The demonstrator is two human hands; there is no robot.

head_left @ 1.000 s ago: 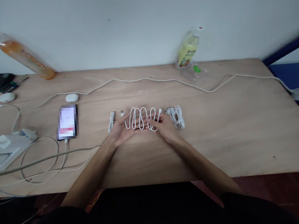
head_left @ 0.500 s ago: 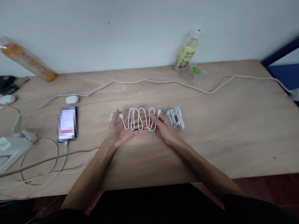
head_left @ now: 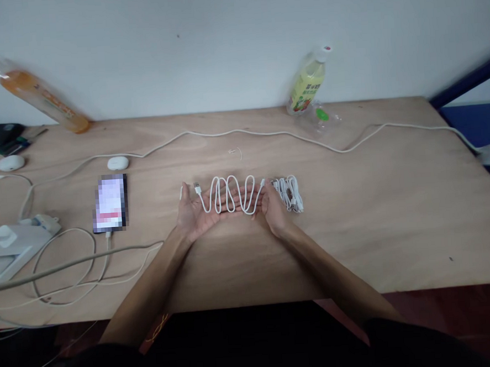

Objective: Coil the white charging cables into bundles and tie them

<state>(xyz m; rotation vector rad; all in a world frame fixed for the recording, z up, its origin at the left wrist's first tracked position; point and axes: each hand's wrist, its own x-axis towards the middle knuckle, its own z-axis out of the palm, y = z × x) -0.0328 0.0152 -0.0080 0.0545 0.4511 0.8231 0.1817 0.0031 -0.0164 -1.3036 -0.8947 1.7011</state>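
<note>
A white USB cable (head_left: 249,212) lies in zigzag folds across the upturned fingers of both hands. My left hand (head_left: 192,214) is palm up, fingers flat beneath the folds and thumb raised beside the USB plug (head_left: 198,190). My right hand (head_left: 273,209) supports the other end, with its thumb by the small white connector (head_left: 262,182); its fingertips are partly hidden under the cable. Just right of that hand sit coiled white cables (head_left: 294,194) on the wooden table (head_left: 375,214). Behind the left thumb a bit of another white cable (head_left: 181,192) shows.
A phone (head_left: 110,203) with a cable plugged in lies to the left, near a white earbud case (head_left: 118,163). A long white cord (head_left: 242,131) crosses the back. An orange drink bottle (head_left: 49,104) and a yellow-labelled bottle (head_left: 306,85) stand by the wall.
My right thumb has shifted right, off the last fold and over to the connector end. My left thumb has swung left, away from the USB plug. The folds stay nearly the same.
</note>
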